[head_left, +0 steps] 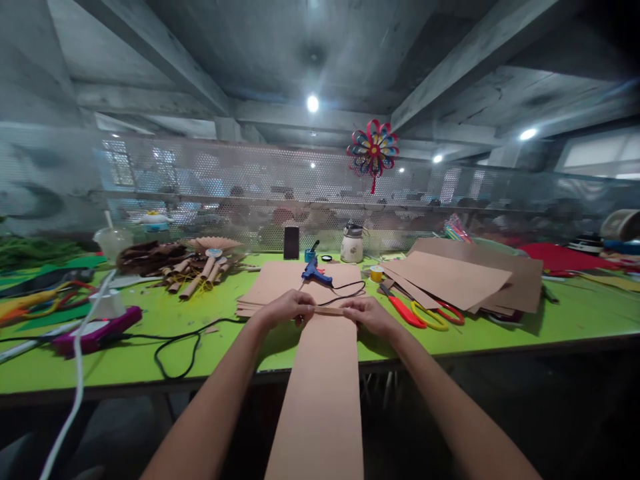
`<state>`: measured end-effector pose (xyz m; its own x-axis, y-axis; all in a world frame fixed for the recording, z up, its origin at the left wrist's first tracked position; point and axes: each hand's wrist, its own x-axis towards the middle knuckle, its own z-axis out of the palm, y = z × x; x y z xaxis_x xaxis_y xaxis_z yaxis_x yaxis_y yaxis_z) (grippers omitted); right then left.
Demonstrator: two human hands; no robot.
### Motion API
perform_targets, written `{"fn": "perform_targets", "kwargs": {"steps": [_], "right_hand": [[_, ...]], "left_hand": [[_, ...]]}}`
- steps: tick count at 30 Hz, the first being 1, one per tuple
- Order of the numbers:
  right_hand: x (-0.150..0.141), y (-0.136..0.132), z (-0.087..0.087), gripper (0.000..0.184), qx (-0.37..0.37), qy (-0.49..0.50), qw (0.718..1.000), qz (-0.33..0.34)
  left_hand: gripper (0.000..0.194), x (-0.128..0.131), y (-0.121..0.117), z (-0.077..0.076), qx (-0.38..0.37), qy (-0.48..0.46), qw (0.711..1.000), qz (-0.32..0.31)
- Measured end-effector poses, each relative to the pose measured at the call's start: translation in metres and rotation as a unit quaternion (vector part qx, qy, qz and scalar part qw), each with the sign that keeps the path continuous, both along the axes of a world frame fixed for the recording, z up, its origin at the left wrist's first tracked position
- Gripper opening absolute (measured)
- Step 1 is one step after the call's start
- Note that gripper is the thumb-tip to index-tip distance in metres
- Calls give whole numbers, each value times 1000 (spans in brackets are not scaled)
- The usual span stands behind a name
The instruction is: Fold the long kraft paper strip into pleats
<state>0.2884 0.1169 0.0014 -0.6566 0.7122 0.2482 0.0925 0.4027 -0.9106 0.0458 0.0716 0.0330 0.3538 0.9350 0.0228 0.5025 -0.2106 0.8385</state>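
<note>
A long strip of tan paper (pixel 325 393) runs from the table's front edge down toward me. Its far end is folded over into a narrow band. My left hand (pixel 290 310) pinches the left corner of that fold, and my right hand (pixel 367 315) pinches the right corner. Just beyond the hands, a blue glue gun (pixel 316 273) with a black cord rests on a stack of tan paper sheets (pixel 270 283).
To the right lie red and yellow scissors (pixel 407 312) and larger brown sheets (pixel 460 277). A purple power strip (pixel 100 333) with cords sits left, near rolled paper pieces (pixel 197 283). A phone (pixel 291 243) and a white bottle (pixel 352 245) stand at the back.
</note>
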Motion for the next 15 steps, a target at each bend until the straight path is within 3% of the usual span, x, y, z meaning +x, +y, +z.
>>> {"fn": "perform_targets", "kwargs": {"steps": [8,15], "right_hand": [[0,4,-2,44,-69,68,995,-10],[-4,7,-10,40,-38,58,997,-19]], "left_hand": [[32,-2,-4,6,46,-42,997,48],[33,0,-7,11,34,-16,999,18]]}}
